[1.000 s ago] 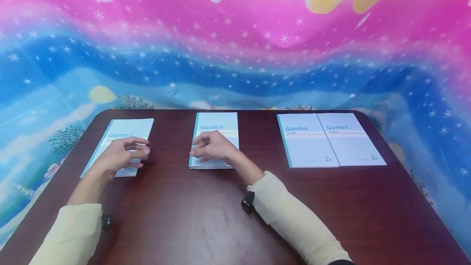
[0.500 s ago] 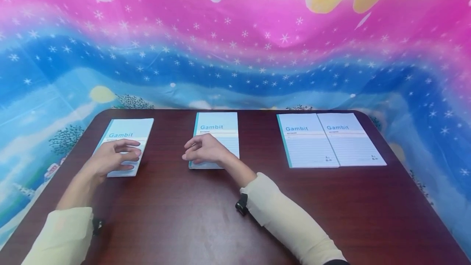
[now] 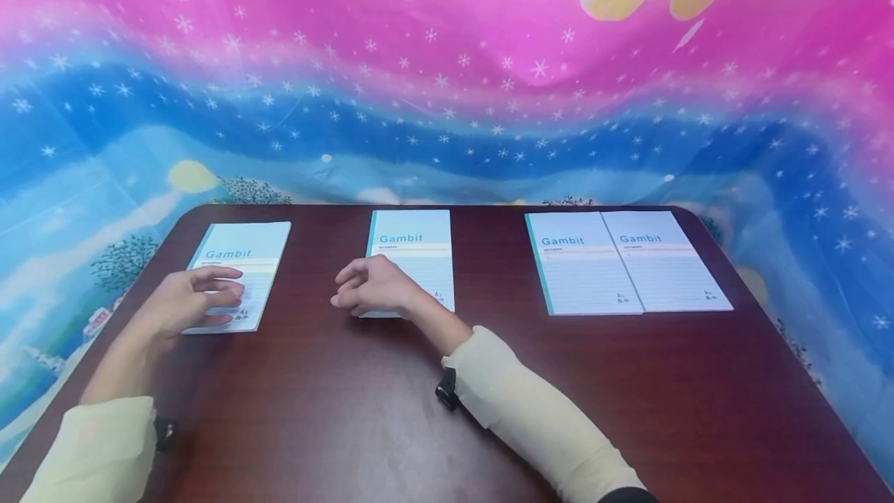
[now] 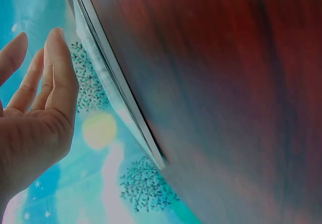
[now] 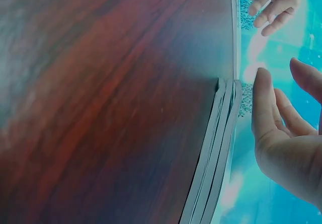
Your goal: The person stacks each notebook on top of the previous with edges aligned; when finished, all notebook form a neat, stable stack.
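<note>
My left hand (image 3: 190,303) hovers over the lower left of a white "Gambit" notebook (image 3: 261,243), its fingers relaxed and holding nothing. In the left wrist view that left hand (image 4: 43,103) shows a gap to the notebook's edge (image 4: 121,83). My right hand (image 3: 373,286) is above the lower left part of the middle "Gambit" notebook (image 3: 412,227), fingers loosely bent with nothing between them. From the right wrist view, the middle one is a stack of notebooks (image 5: 211,158), and the right hand (image 5: 289,138) stays apart from it.
Two more "Gambit" notebooks lie side by side at the right, the left one (image 3: 580,278) with a green spine, the other (image 3: 670,270) touching it. All rest on a dark brown table (image 3: 391,410). A patterned cloth backdrop (image 3: 447,99) stands behind the table.
Both hands have drifted left, the left one exposing more of its notebook and the right one passing the middle stack's left edge. The notebooks lie where they were.
</note>
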Available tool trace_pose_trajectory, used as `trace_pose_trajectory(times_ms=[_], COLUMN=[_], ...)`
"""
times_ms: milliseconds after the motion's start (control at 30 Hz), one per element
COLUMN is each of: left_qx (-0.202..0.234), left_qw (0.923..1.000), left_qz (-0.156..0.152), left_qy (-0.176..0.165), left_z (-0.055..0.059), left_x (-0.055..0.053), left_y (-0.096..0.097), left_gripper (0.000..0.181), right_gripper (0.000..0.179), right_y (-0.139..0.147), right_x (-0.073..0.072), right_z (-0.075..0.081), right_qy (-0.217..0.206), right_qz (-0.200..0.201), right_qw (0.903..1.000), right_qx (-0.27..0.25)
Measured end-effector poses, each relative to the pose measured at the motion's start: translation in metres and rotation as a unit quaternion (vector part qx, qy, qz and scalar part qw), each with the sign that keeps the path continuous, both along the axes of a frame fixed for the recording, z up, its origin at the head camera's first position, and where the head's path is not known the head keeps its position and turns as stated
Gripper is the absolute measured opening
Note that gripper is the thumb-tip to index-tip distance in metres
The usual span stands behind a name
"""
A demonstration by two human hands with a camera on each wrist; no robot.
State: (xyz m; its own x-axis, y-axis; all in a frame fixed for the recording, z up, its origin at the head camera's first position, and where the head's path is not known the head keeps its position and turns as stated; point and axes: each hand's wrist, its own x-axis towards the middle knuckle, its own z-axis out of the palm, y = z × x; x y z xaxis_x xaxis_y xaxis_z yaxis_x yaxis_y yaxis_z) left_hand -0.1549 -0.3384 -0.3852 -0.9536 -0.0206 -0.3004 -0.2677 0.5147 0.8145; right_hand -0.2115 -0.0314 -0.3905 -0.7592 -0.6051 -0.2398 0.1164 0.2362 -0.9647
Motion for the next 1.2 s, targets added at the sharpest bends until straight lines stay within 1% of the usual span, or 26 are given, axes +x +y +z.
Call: trace_pose_trajectory(times_ms=[100,300,400,500,600,700,833,900,1033,1200], left_qx=[0.006,0.024,0.022,0.023,0.026,0.019,0.008,0.004,-0.005,-0.036], left_qw=[1.0,0.9996,0.9996,0.9995,0.9992,0.9991,0.9993,0.9995,0.9995,0.9988], left_qz=[0.002,0.009,0.011,0.019,0.028,0.032,0.027,0.024,0.024,0.027], left_qy=[-0.004,-0.013,-0.012,-0.014,-0.016,-0.02,-0.023,-0.023,-0.017,-0.019], left_z=[-0.001,-0.002,-0.002,-0.001,0.0,-0.001,-0.001,-0.001,0.001,0.003], left_x=[0.0,0.001,0.001,0.001,0.002,0.002,0.002,0.003,0.004,0.005], left_y=[-0.006,-0.017,-0.022,-0.028,-0.034,-0.039,-0.047,-0.05,-0.056,-0.065], left_gripper=[0.062,0.065,0.065,0.066,0.066,0.068,0.069,0.069,0.068,0.07], right_gripper=[0.041,0.039,0.039,0.039,0.04,0.04,0.041,0.042,0.041,0.039], right_y=[-0.004,-0.014,-0.019,-0.023,-0.028,-0.033,-0.042,-0.046,-0.053,-0.061], right_x=[0.001,0.002,0.002,0.002,0.002,0.002,0.002,0.003,0.005,0.008], right_z=[0.001,0.0,0.001,0.001,0.0,-0.003,-0.007,-0.008,-0.007,-0.006], right_qy=[0.003,0.023,0.026,0.024,0.014,-0.006,-0.035,-0.043,-0.048,-0.045], right_qz=[-0.001,-0.004,-0.008,-0.01,-0.009,-0.009,-0.012,-0.012,-0.015,-0.024], right_qw=[1.0,0.9991,0.9989,0.9991,0.9996,0.9999,0.999,0.9985,0.9982,0.9987], right_qx=[0.006,0.036,0.037,0.033,0.021,-0.001,-0.027,-0.032,-0.034,-0.007])
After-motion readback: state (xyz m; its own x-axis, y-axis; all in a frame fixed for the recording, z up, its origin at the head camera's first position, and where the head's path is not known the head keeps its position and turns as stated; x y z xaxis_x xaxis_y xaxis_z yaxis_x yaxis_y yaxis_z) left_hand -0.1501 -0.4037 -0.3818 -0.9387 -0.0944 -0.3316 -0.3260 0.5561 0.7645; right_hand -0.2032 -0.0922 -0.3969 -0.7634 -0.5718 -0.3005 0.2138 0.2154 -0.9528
